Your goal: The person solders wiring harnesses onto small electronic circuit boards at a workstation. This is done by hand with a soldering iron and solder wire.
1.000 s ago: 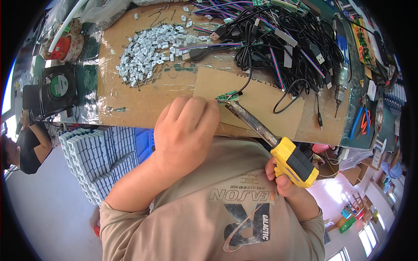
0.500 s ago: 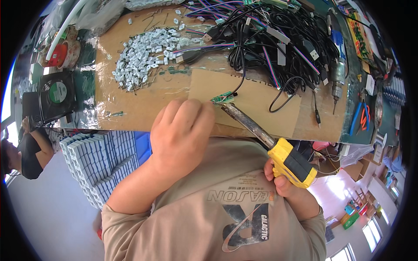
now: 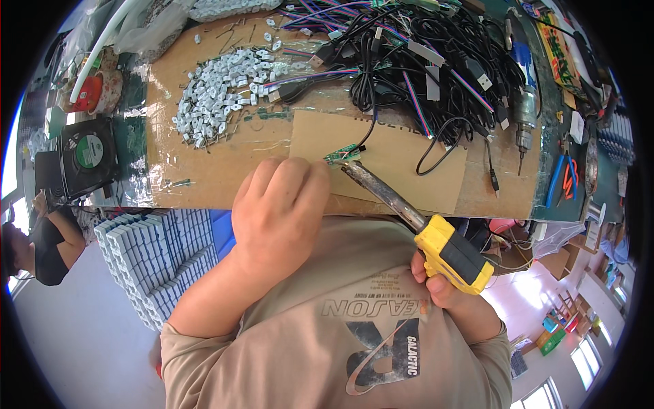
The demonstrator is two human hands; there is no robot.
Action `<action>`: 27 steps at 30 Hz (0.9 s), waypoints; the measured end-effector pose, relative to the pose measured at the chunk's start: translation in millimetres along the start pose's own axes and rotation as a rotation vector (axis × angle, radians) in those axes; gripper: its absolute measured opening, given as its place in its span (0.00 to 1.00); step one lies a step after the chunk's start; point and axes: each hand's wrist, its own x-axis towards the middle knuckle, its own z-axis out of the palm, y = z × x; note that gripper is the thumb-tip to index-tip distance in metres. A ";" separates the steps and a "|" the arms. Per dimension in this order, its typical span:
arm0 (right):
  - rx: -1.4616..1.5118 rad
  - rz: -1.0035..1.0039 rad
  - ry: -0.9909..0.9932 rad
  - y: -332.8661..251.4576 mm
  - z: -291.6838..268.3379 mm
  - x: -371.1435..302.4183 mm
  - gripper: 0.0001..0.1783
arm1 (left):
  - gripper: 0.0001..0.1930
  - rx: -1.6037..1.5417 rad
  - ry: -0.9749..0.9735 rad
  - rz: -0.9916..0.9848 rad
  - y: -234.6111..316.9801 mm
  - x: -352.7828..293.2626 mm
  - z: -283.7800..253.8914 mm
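Note:
My right hand [image 3: 436, 281] grips the yellow and black handle of a soldering iron [image 3: 455, 255], low at the table's front edge. Its dark metal barrel slants up and left, with the tip at a small green circuit board [image 3: 345, 154]. A black cable runs from that board toward the cable pile. My left hand [image 3: 278, 213] is closed, fingers curled down at the board's left end. The back of the hand hides its fingertips, so what they pinch cannot be made out. Under the board lies a flat piece of brown cardboard [image 3: 402, 174].
Small white parts [image 3: 221, 92] lie heaped at the left. Black USB cables [image 3: 429, 68] with coloured wires pile up at the back. Rightward are an electric screwdriver [image 3: 524, 112] and blue-handled pliers [image 3: 557, 178]. A fan [image 3: 88, 150] stands far left, near another person [image 3: 49, 245]. White stacked trays [image 3: 157, 255] stand below the table.
The whole view has shifted slightly left. Both hands, the soldering iron and the circuit board keep nearly the same places relative to each other.

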 end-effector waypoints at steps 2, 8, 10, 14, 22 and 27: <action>-0.102 -0.048 -0.025 1.2 -1.7 1.5 0.25 | 0.17 0.002 -0.001 0.000 -0.3 -0.2 -0.2; -0.116 -0.063 -0.032 2.2 -1.1 3.3 0.24 | 0.17 0.006 -0.004 -0.002 -1.2 -0.9 0.3; -0.115 -0.042 -0.017 1.7 -0.6 1.3 0.24 | 0.17 0.004 -0.012 -0.003 -0.4 0.0 -0.2; -0.097 -0.050 0.018 3.1 1.7 1.1 0.25 | 0.13 -0.010 -0.001 -0.036 1.5 2.3 -1.4; -0.024 -0.037 -0.033 2.8 -3.3 -2.6 0.25 | 0.17 0.003 -0.019 0.007 -1.4 -0.3 -0.6; -0.126 -0.095 -0.041 4.5 -5.8 -0.1 0.24 | 0.14 -0.013 -0.007 -0.039 1.9 2.9 -3.3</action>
